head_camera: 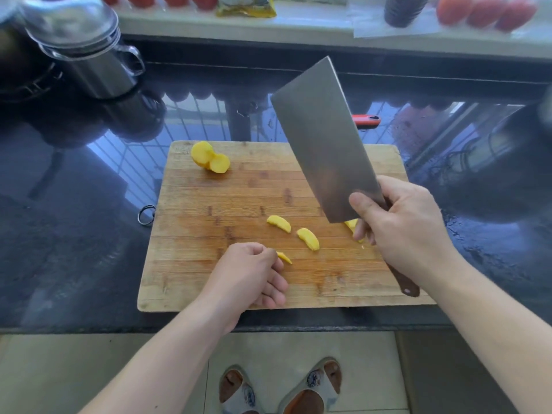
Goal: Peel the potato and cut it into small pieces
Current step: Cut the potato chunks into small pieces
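A wooden cutting board (209, 204) lies on the dark counter. Peeled yellow potato chunks (210, 158) sit at its far left corner. Two potato strips (279, 223) (308, 239) lie near the board's middle. My left hand (254, 276) pinches another small potato strip (283, 257) with curled fingers. My right hand (403, 228) grips the brown handle of a cleaver (325, 141), whose wide blade is lifted and tilted above the board. One more potato piece (352, 224) shows partly behind the blade's corner and my right fingers.
A steel pot with lid (89, 55) stands at the back left of the glossy black counter (74, 234). A red-handled tool (366, 120) lies behind the board. A dark pan (507, 162) sits at right. Tomatoes (487, 11) and a packet line the sill.
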Motion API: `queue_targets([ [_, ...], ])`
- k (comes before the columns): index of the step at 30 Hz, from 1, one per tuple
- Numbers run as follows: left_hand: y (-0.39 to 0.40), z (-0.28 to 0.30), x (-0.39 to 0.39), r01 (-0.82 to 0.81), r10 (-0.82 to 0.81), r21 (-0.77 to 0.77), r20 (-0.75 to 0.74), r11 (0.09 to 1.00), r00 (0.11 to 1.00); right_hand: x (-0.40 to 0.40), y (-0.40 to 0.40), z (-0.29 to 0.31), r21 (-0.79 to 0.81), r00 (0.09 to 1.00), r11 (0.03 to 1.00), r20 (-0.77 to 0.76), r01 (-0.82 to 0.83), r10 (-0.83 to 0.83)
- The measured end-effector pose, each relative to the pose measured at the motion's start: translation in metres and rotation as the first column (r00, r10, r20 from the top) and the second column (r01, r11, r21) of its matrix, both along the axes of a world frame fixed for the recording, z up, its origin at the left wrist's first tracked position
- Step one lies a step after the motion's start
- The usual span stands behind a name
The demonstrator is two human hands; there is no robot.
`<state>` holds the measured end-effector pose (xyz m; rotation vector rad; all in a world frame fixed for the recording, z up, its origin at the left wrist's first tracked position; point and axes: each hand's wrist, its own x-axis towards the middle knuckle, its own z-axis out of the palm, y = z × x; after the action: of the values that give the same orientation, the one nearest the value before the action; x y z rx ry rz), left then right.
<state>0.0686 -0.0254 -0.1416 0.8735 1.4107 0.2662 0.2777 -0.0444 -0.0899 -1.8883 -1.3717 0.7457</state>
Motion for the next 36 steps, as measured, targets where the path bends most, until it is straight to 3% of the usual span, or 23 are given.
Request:
queue_targets([
  [4, 0.0, 0.001, 0.002, -0.006, 0.006, -0.005, -0.03, 1.0, 1.0, -0.002, -0.007, 0.005, -0.202, 0.993, 0.975, 0.052, -0.091, 0.103],
  [6, 0.002, 0.003, 0.004, -0.012, 0.012, -0.015, -0.037, 1.0, 0.999, -0.009, -0.014, 0.002, -0.266, 0.968, 0.952, 0.156, -0.15, 0.196],
  [9, 0.004, 0.004, 0.005, -0.015, 0.013, -0.029, -0.047, 0.999, 0.999, -0.022, -0.026, -0.004, -0.313, 0.901, 0.927, 0.309, -0.208, 0.306],
  [13, 0.007, 0.003, 0.009, -0.019, 0.015, -0.05, -0.079, 0.999, 0.997, -0.031, -0.032, -0.007, -0.311, 0.85, 0.92, 0.39, -0.24, 0.354],
  [25, 0.01, 0.007, 0.015, -0.009, 0.002, -0.05, -0.131, 0.999, 0.991, -0.033, -0.037, -0.002, -0.373, 0.787, 0.886, 0.443, -0.275, 0.43],
  [36, 0.011, 0.009, 0.018, 0.011, -0.017, -0.036, -0.161, 0.999, 0.987, -0.038, -0.032, -0.005, -0.395, 0.791, 0.88, 0.433, -0.264, 0.432],
])
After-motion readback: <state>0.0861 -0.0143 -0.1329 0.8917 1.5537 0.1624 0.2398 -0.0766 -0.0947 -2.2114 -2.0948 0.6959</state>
